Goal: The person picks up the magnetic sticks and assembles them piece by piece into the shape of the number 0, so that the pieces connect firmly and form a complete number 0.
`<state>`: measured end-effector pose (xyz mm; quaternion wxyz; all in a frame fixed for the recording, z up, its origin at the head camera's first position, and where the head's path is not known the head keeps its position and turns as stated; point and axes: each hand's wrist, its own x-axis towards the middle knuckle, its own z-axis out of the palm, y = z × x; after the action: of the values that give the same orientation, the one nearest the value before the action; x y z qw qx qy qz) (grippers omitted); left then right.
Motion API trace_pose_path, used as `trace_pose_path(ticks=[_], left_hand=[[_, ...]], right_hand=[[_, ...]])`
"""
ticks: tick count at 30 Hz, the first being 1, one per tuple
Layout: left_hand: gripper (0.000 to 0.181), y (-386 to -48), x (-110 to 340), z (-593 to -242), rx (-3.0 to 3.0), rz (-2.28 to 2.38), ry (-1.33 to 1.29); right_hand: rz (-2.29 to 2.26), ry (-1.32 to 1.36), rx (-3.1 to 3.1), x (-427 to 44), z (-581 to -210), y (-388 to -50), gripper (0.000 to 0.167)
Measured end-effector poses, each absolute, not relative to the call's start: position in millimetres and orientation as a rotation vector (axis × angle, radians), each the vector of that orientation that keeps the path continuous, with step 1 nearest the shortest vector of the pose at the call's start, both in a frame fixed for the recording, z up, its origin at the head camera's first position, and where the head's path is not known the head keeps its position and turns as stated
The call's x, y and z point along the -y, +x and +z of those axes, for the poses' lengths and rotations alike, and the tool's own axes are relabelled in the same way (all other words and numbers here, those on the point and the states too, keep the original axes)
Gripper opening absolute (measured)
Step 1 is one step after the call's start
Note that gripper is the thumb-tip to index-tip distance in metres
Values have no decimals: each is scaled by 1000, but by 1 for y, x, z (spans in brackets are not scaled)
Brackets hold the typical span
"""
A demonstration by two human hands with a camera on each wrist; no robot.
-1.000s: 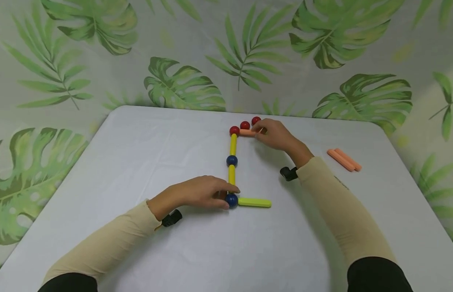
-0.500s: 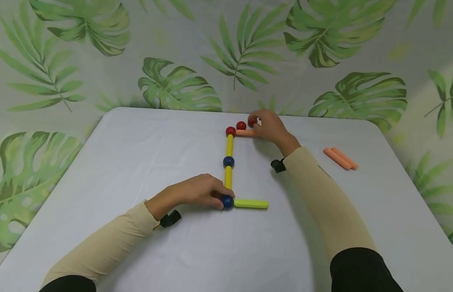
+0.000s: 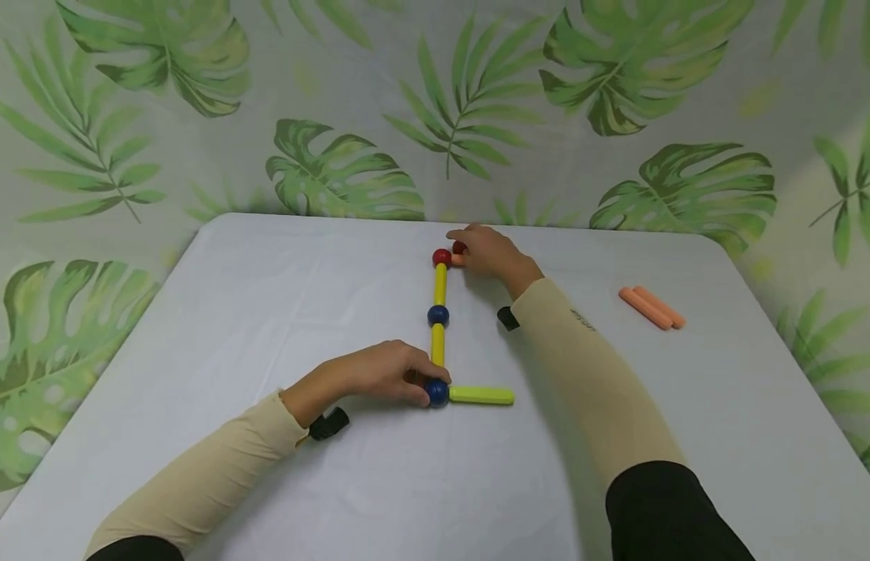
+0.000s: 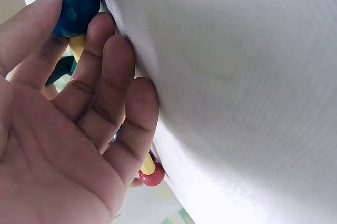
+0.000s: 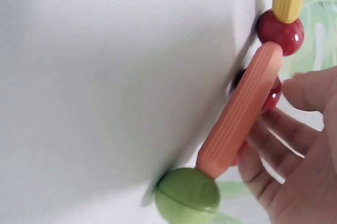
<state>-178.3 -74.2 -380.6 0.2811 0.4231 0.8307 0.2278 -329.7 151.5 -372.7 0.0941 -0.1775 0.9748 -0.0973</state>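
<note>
My left hand [image 3: 382,372] pinches the near blue ball [image 3: 438,393] between thumb and index finger. That ball joins a yellow rod [image 3: 438,345] and a lime rod [image 3: 482,396]. Further up stand a middle blue ball [image 3: 438,315], another yellow rod [image 3: 440,285] and a corner red ball [image 3: 442,257]. An orange rod [image 5: 241,110] runs from this corner to a green ball [image 5: 187,196]. Behind the rod, my right hand [image 3: 487,252] reaches over a loose red ball [image 5: 271,95], its thumb right beside it. Another red piece [image 5: 238,154] shows partly by the fingers; its contact is hidden.
Two loose orange rods [image 3: 651,308] lie side by side at the right of the white table [image 3: 302,288]. The table's far edge is close behind the red balls, against a leaf-patterned cloth [image 3: 344,167].
From the orange rod my right hand has moved to the far red ball, then left over the red ball nearer the corner. My left hand keeps its place at the near blue ball.
</note>
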Motion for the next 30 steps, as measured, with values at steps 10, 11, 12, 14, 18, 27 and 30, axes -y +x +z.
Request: trace_pose_path(ticks=[10, 11, 12, 14, 18, 27, 30], left_hand=[[37, -178, 73, -382, -2235, 592, 1189], [37, -178, 73, -382, -2234, 590, 1188], [37, -178, 73, -382, -2234, 589, 1186], [36, -178, 73, -381, -2234, 588, 1177], [37, -178, 73, -381, -2234, 587, 1163], [37, -177, 73, -383, -2236, 588, 1143], [38, -178, 74, -384, -2235, 593, 1135]], right_hand=[[-502, -484, -2817, -151, -380, -337, 36], [-526, -494, -2817, -151, -380, -338, 36], [-540, -502, -2818, -152, -381, -339, 35], [-575, -510, -2819, -153, -382, -340, 34], [-599, -492, -2807, -155, -383, -341, 38], [-702, -430, -2750, -154, -386, -343, 43], [-752, -446, -2782, -154, -385, -343, 39]])
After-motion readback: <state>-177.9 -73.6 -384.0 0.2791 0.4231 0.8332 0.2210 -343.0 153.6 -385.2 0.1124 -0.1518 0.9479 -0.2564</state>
